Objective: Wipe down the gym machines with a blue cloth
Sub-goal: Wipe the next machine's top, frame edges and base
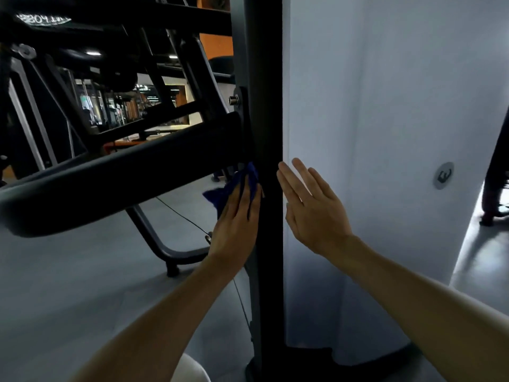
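A black upright post [268,119] of a gym machine runs down the middle of the head view. My left hand [238,219] presses a blue cloth [220,195] flat against the post's left side, just below where a thick black arm [115,183] joins it. The fingers are straight over the cloth. My right hand [311,208] hovers on the post's right side, fingers straight and spread, holding nothing; I cannot tell whether it touches the post.
A pale shroud panel [371,133] with a round grey badge [443,175] fills the right. A thin cable [181,215] with a hook hangs left of the post. Curved frame legs [162,244] stand on grey floor. More dark machines crowd the upper left.
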### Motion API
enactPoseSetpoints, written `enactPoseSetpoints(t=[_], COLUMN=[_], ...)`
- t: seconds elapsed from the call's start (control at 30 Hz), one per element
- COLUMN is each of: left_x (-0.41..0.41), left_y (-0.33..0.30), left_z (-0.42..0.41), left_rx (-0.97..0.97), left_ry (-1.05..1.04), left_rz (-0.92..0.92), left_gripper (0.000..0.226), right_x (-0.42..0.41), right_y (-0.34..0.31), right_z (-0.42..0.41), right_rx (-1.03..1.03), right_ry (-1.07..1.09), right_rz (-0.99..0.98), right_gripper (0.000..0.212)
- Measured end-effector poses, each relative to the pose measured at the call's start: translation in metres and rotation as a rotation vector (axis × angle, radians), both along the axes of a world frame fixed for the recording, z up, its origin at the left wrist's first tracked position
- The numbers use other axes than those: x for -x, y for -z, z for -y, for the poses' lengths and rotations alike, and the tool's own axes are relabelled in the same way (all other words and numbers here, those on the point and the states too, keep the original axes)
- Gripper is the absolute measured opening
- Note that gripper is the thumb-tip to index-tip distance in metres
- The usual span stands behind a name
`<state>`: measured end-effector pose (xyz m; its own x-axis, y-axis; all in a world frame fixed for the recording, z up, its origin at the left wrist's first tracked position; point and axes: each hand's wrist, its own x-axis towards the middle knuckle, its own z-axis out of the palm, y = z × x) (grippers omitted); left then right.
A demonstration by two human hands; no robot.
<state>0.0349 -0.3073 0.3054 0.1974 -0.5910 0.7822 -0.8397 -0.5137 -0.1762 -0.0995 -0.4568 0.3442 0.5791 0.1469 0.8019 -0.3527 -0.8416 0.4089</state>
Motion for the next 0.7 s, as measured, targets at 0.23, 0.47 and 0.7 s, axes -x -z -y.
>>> enactPoseSetpoints(t=[0.23,0.47,0.7], left_x=[0.015,0.026,0.049], left_y=[0.06,0.103,0.123], left_z=[-0.021,-0.047,-0.056], left_rx=[-0.149,-0.193,-0.151], left_ry=[0.023,0.151,0.279], left_rz=[-0.134,-0.065,0.101], left_gripper=[0.115,0.072,0.063], right_x=[0.019,0.042,0.06], right_y=[0.046,0.09,0.114], right_z=[-0.018,-0.039,-0.049], right_rx=[-0.1,-0.22,-0.415], right_ry=[0.073,0.074,-0.012], right_rz=[-0.159,-0.27,-0.297], right_gripper=[0.07,0.075,0.088])
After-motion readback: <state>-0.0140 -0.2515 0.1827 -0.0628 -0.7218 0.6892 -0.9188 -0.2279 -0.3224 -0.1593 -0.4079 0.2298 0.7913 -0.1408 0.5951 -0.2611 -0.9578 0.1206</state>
